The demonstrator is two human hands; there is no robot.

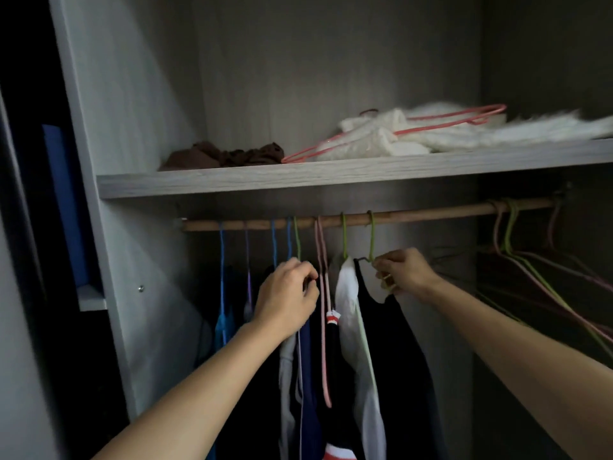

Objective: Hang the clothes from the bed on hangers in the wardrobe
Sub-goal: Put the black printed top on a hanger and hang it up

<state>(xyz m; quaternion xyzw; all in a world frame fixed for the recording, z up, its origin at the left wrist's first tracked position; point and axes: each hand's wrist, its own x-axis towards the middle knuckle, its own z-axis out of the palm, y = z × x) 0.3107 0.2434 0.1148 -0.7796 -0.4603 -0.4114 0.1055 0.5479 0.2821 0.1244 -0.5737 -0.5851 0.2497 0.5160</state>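
Under the wardrobe shelf [298, 180], near the rail's [414, 214] middle, right hand [404, 273] pinches the green hanger [371, 237] carrying the black top [391, 343], hook over the rail. Left hand [287, 298] curls into dark clothes [311, 360] beside the pink hanger [323, 293]; cannot tell what it grips.

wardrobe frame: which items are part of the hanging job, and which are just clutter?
In the job:
- right hand gripping the green hanger that carries the black top
- left hand at the dark clothes
- wooden rail
- spare hangers at the rail's right end

Lying about, on the shelf:
- pink hanger
- white fluffy fabric
- brown cloth
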